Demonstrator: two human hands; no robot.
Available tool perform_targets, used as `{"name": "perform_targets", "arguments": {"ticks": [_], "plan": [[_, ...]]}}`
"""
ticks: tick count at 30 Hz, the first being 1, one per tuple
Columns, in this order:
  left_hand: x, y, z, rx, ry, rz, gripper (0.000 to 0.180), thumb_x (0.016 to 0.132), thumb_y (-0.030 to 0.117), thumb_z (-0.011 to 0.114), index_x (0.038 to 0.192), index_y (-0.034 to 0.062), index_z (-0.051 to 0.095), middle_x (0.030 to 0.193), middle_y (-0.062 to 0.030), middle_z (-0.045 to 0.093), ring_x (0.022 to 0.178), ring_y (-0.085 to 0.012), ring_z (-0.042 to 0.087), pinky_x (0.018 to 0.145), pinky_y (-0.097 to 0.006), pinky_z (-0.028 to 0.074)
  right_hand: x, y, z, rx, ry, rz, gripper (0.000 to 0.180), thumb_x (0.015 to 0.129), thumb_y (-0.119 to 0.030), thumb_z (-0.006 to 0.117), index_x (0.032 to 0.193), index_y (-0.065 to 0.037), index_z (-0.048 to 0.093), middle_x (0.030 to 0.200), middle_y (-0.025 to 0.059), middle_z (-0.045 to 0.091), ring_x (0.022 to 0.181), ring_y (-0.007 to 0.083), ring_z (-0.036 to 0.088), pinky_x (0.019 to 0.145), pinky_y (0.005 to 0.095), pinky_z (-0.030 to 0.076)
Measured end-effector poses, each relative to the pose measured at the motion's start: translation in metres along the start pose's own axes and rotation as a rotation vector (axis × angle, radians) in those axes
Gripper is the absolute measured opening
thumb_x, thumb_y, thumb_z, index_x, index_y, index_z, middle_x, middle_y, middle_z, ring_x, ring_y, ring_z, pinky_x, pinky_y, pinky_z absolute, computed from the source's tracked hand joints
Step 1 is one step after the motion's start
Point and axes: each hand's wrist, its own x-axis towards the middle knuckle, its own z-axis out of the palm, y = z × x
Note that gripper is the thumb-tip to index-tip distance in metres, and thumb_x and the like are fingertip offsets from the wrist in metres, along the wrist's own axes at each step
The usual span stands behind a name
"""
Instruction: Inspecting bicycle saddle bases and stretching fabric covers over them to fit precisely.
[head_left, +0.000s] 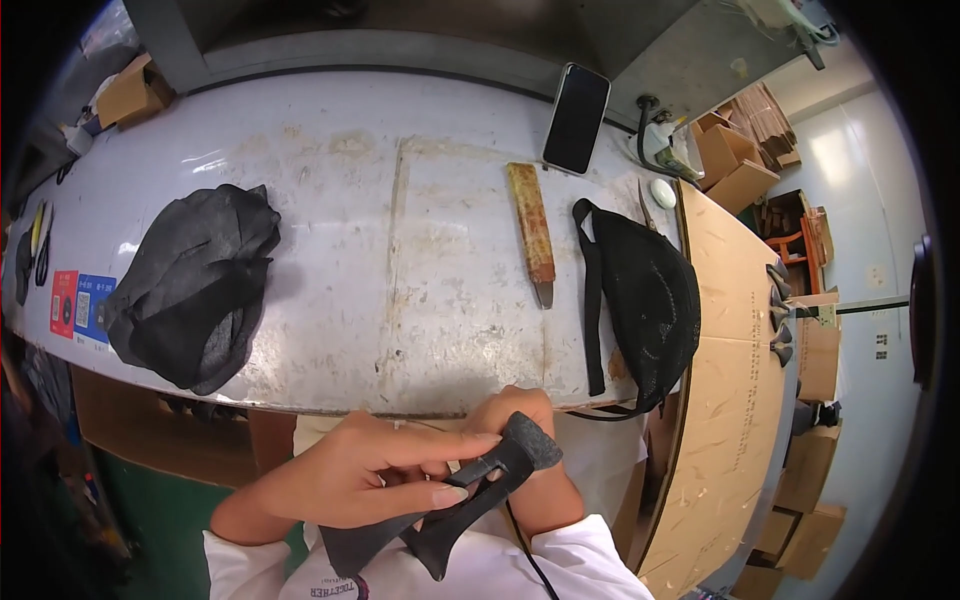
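Just in front of the table's near edge, I hold a dark grey piece [528,445] shaped like a shoe heel, with a flared, fuzzy end and a slimmer part. Thin black material [450,530] hangs from it in pointed flaps below my fingers. My left hand [375,470] pinches the piece from the left, thumb and forefinger stretched along it. Behind the flared end, my right hand [515,408] supports it; most of its fingers are hidden. Beyond them on the table lies a cutting tool [530,225] with a worn yellow-brown handle and short metal tip.
A crumpled black cloth bundle [205,290] lies left on the white table [330,250], beside red and blue cards [82,305]. At right are a black mesh bag [645,300], a phone [577,118] and a cardboard sheet [725,400]. Several dark heel-shaped pieces [781,315] stand beyond the cardboard.
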Motion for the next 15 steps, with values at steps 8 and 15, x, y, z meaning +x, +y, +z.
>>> {"name": "perform_targets", "arguments": {"ticks": [8, 15], "plan": [[0.003, 0.011, 0.004, 0.493, 0.053, 0.248, 0.046, 0.081, 0.001, 0.075, 0.125, 0.0014, 0.064, 0.073, -0.0095, 0.063, 0.056, -0.0163, 0.057, 0.052, -0.025, 0.044, -0.005, 0.002, 0.004, 0.188, 0.041, 0.088, 0.026, 0.07, -0.009, 0.083, 0.069, 0.002, 0.06, 0.059, 0.0145, 0.063, 0.049, 0.0224, 0.061, 0.047, 0.0345, 0.047], [0.001, -0.004, 0.009, 0.45, 0.158, 0.34, 0.044, 0.081, 0.003, 0.076, 0.123, -0.0005, 0.065, 0.068, -0.0091, 0.058, 0.054, -0.0168, 0.054, 0.05, -0.027, 0.043, -0.005, -0.002, 0.027, 0.407, 0.227, 0.156, 0.023, 0.072, -0.004, 0.079, 0.067, 0.003, 0.057, 0.054, 0.0132, 0.058, 0.048, 0.0236, 0.057, 0.047, 0.0362, 0.046]]}}
